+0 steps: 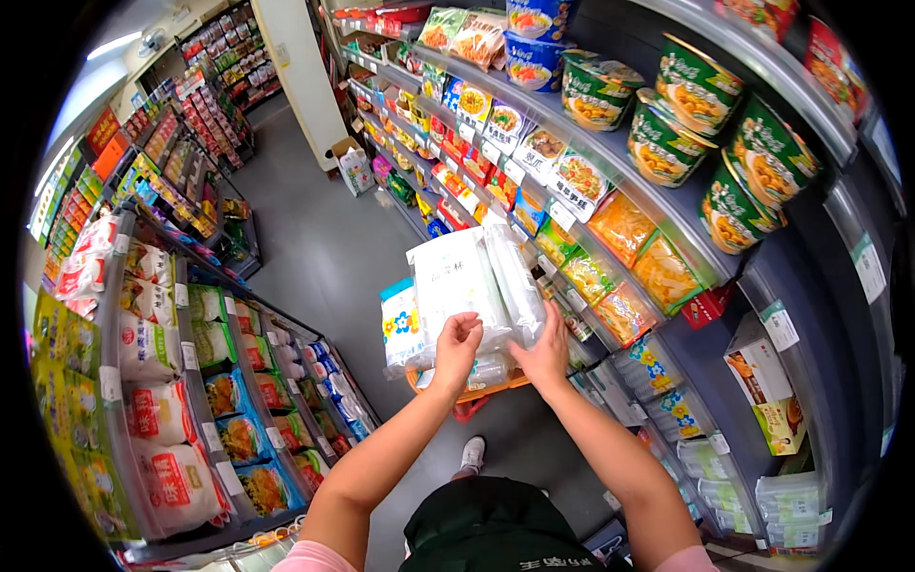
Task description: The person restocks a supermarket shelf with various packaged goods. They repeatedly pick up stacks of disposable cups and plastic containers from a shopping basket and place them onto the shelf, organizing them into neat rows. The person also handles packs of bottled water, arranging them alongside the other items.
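Before me stands an orange basket (493,390), piled with plastic-wrapped packs. A white pack with printed writing (457,279) lies on top, and a long clear-wrapped sleeve (516,279) lies along its right side. My right hand (545,347) is spread against the near end of the sleeve; whether it grips is unclear. Over the near edge of the white pack is my left hand (457,347), its fingers curled, with no object visible in them. A pack with blue and yellow flowers (402,322) sits at the left of the pile. More clear-wrapped goods (490,370) show beneath.
Shelves on the right hold green instant noodle tubs (668,139), food pouches (622,229) and wrapped cup packs (647,372). A lower shelf unit on the left carries bagged seasonings (168,479). Grey floor (304,207) runs between them, with a cardboard box (347,161) by the pillar.
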Demonstrator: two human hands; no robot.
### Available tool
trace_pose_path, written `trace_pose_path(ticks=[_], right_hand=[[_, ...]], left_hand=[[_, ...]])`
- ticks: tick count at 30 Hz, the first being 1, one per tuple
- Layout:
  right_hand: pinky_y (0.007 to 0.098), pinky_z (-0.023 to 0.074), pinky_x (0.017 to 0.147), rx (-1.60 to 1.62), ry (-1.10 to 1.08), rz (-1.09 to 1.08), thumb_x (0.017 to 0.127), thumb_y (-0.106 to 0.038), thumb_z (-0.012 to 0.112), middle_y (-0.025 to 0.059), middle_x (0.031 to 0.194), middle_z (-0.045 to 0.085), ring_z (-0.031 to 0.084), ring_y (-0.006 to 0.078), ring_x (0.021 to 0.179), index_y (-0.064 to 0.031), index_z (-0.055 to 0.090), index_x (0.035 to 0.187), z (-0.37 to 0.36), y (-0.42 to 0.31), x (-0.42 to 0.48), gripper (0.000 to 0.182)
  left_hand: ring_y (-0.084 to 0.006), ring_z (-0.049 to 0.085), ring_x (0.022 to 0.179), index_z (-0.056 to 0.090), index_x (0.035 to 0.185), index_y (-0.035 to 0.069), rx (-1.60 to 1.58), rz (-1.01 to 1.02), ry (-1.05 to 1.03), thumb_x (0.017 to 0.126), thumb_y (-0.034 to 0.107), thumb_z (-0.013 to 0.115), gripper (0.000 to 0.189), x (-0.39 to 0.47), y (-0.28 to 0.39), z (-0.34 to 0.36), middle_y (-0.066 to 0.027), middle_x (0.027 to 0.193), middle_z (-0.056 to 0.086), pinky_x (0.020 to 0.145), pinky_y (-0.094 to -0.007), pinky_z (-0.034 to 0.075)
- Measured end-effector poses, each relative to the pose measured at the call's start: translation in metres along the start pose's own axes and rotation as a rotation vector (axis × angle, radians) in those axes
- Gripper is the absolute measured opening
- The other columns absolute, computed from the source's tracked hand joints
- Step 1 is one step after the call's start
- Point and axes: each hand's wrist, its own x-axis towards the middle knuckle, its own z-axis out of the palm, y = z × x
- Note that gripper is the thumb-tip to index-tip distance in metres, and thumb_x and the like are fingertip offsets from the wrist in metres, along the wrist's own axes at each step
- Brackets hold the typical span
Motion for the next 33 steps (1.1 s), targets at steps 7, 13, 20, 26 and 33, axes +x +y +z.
trace_pose_path(ticks=[7,13,20,26,33], right_hand=[[0.0421,0.0394,0.09,-0.033,0.115,0.122,0.06,-0.019,0.076,0.0163,0.114,0.054,0.051,0.0335,0.107,-0.0086,0.042,0.123,0.034,0.008,0.009,0.072],[0.0423,0.0443,0.082,0.036,0.283,0.095,0.06,-0.015,0.074,0.0134,0.105,0.059,0.057,0.0333,0.097,-0.0092,0.051,0.114,0.018,0.007,0.006,0.06],[0.0341,0.0448,0.085,0.523,0.35,0.226,0.065,-0.009,0.073,0.0101,0.107,0.057,0.056,0.0223,0.097,-0.0055,0.048,0.118,-0.075,-0.025,-0.036,0.059],[0.0299,0.0451,0.084,1.24,0.599,0.452,0.072,-0.006,0.065,0.0057,0.105,0.056,0.055,0.0156,0.096,-0.0015,0.048,0.117,-0.178,-0.012,-0.11,0.049],[0.037,0.0429,0.091,1.512,0.788,0.572,0.075,-0.019,0.058,0.0067,0.106,0.06,0.057,0.0228,0.099,-0.0021,0.052,0.112,-0.253,0.017,-0.208,0.042]], left_hand=[[-0.0137,0.052,0.092,0.048,0.118,0.005,0.094,-0.112,-0.139,0.085,0.011,0.059,0.036,0.044,-0.01,0.012,-0.0073,0.116,0.053,0.079,-0.0278,0.044],[-0.019,0.057,0.097,0.043,0.121,0.005,-0.007,-0.251,-0.142,0.084,0.014,0.061,0.042,0.055,-0.009,0.009,-0.0105,0.114,0.055,0.082,-0.0307,0.047],[-0.0228,0.059,0.095,0.042,0.121,0.004,-0.063,-0.321,-0.187,0.087,0.023,0.059,0.043,0.057,0.009,-0.01,-0.0119,0.11,0.056,0.081,-0.0315,0.048],[-0.0211,0.054,0.1,0.041,0.124,0.008,-0.191,-0.236,-0.291,0.09,0.038,0.053,0.047,0.006,0.02,0.025,-0.0102,0.116,0.053,0.085,-0.0331,0.045],[-0.0226,0.041,0.122,0.03,0.135,0.008,-0.33,-0.304,-0.91,0.085,0.04,0.06,0.066,-0.115,0.02,0.108,-0.006,0.133,0.042,0.101,-0.0387,0.035]])
